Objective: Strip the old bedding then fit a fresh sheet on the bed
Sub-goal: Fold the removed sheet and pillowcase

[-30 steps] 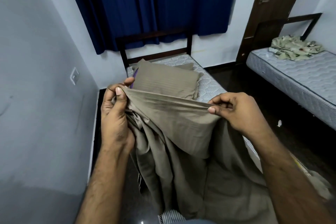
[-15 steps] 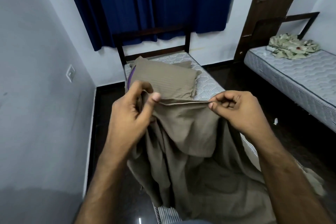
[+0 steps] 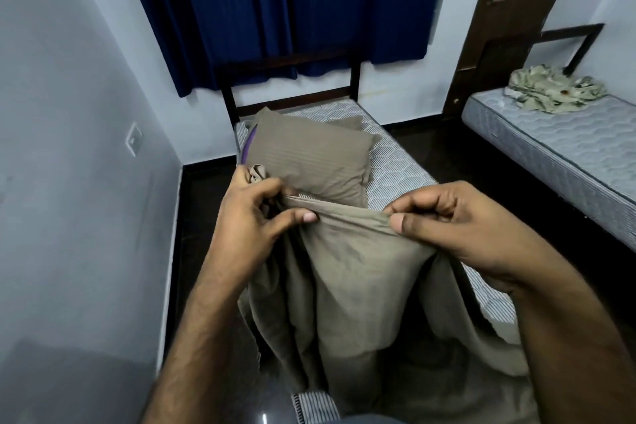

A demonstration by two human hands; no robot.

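My left hand [image 3: 254,217] and right hand [image 3: 451,220] each pinch the taut top edge of the brown sheet [image 3: 347,272], grip closed on fabric, above the bed [image 3: 395,172].

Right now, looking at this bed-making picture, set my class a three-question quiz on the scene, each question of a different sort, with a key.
1. True or false: both hands pinch the taupe sheet.
2. Where does the pillow lie? A) on the floor B) at the head of the near mattress C) on the far bed
3. Fill in: crumpled ____ bedding lies on the far bed.

Key: 1. True: the left hand and the right hand pinch its top edge. 2. B. 3. Patterned.
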